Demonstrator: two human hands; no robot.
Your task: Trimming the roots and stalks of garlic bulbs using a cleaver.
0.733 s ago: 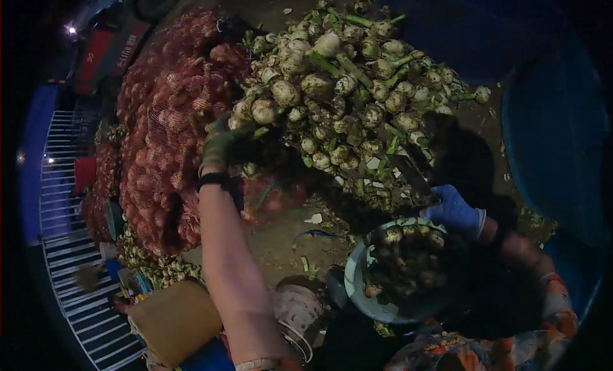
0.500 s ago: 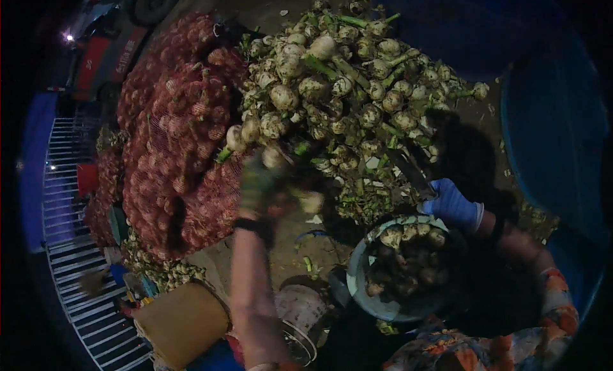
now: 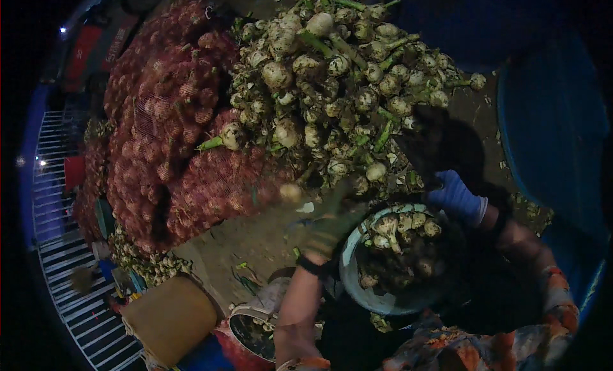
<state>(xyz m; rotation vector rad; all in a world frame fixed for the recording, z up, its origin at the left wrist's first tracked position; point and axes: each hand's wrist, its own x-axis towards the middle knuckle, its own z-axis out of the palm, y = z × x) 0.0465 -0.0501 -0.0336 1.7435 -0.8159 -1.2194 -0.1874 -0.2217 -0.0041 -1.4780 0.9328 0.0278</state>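
My right hand [image 3: 457,198], in a blue glove, is closed on the handle of a dark long-bladed tool [image 3: 412,155], hard to make out in the shadow. My left hand [image 3: 329,229], in a greenish glove, is smeared by motion at the left rim of a pale tub [image 3: 350,278]; whether it holds anything cannot be seen. Trimmed garlic bulbs [image 3: 403,225] lie inside the tub. Ahead of both hands rises a heap of soil-stained garlic with green stems [image 3: 332,83].
Filled red mesh sacks [image 3: 166,122] stand at the left of the heap. A whitish bucket [image 3: 239,326] and a tan block-like object [image 3: 169,320] are near me, lower left. A white railing [image 3: 60,262] runs along the left; a blue sheet [image 3: 549,128] lies right.
My left hand has moved right and nearer to me, from beside the heap to the tub. The view has shifted slightly. My right hand stays beside the tub, still gripping the tool.
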